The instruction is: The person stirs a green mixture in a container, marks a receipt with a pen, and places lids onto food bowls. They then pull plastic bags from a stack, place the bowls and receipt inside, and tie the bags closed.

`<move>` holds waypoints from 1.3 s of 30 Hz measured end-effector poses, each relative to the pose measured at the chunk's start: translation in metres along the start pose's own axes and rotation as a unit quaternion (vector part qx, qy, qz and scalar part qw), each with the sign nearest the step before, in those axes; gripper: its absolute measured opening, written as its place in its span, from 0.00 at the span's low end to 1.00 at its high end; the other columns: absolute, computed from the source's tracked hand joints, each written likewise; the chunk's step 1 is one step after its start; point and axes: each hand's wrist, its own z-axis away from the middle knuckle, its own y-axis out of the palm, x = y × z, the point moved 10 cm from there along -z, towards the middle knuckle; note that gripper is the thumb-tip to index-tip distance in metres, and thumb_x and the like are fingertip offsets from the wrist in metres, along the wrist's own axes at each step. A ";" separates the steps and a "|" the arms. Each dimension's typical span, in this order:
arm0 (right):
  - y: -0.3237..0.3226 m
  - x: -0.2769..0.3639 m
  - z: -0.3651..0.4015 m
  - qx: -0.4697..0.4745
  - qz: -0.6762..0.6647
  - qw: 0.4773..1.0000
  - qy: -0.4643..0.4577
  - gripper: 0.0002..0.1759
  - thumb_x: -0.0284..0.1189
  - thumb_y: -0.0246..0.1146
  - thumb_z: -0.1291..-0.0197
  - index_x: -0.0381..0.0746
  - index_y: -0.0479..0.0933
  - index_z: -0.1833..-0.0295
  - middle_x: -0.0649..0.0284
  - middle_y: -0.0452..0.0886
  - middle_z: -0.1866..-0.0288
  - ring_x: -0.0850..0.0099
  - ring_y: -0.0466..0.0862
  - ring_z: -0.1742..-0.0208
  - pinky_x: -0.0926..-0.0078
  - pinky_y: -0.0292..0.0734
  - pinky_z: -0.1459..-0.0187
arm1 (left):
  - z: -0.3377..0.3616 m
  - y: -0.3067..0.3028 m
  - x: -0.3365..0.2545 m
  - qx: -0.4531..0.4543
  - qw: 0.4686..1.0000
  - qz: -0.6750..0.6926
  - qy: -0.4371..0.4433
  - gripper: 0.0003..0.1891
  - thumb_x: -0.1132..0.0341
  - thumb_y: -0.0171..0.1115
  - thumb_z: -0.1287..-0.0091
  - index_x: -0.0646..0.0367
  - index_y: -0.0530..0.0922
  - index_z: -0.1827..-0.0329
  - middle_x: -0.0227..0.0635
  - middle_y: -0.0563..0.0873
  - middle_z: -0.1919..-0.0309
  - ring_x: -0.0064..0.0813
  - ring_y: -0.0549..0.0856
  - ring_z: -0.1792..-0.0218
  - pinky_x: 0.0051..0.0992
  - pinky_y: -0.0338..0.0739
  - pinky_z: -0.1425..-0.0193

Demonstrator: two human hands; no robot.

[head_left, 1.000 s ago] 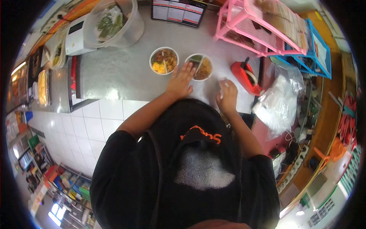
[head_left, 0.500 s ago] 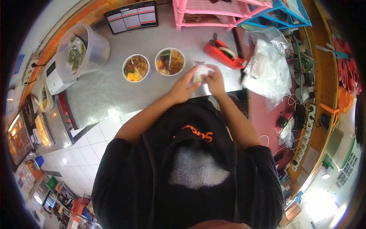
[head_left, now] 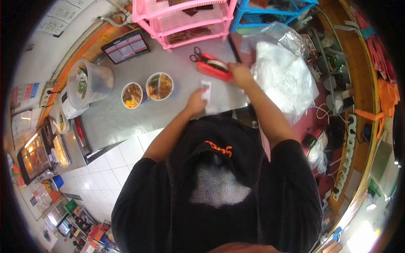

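My left hand is closed on a small white printed paper slip, held low over the steel counter. Fingers of my right hand are closed at the right end of a red tape dispenser; blur hides whether they grip its body or the tape end. A pair of black-handled scissors lies against the dispenser's left end. Left of the slip stand two round white bowls of food, the nearer bowl and the farther bowl, each with a divider and sauced pieces.
A tablet stands at the counter's back, beside a pink tiered rack and a blue rack. White plastic bags heap at the right. A clear tub with greens stands at the left. Cables run along the right side.
My right hand has left the paper slip and moved right to the tape dispenser. My left hand keeps the slip. The whole view has shifted, with the bowls now lower and farther left.
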 end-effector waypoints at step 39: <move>-0.392 -0.466 0.268 -0.599 -0.040 0.772 0.208 0.11 0.29 0.63 0.35 0.41 0.81 0.48 0.61 0.87 0.57 0.76 0.86 0.56 0.77 0.79 0.53 | 0.296 -0.064 0.115 0.039 0.869 -0.274 -0.410 0.28 0.56 0.60 0.32 0.70 0.69 0.37 0.53 0.80 0.48 0.45 0.81 0.51 0.39 0.74 0.43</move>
